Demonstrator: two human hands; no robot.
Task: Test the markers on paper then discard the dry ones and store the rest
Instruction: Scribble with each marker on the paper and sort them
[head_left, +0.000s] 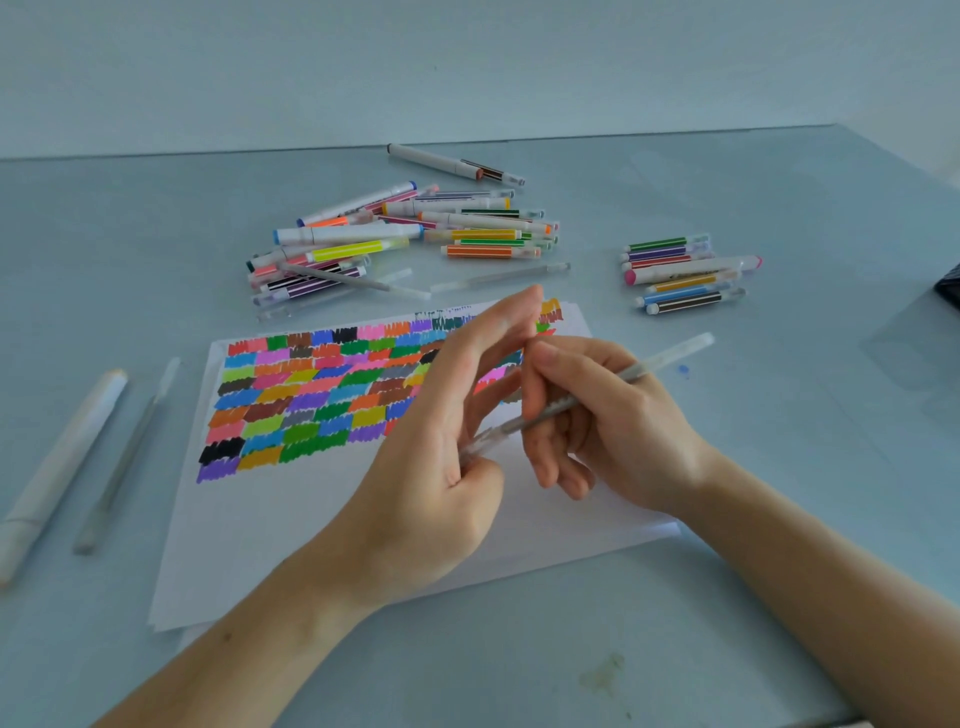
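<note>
A thin grey pen (652, 368) with a clear cap end slants across both hands above the white paper (311, 525). My right hand (608, 421) grips its barrel. My left hand (447, 431) pinches its lower, clear end between thumb and curled fingers, with the forefinger stretched upward. The paper bears many rows of coloured scribble patches (322, 395). A large heap of markers (405, 234) lies behind the paper. A smaller group of markers (685, 275) lies at the right.
Two pale markers, a thick one (62, 467) and a thin one (124, 457), lie left of the paper. A dark object (948, 291) shows at the right edge. A small blue ink spot (683, 369) marks the grey table (727, 597).
</note>
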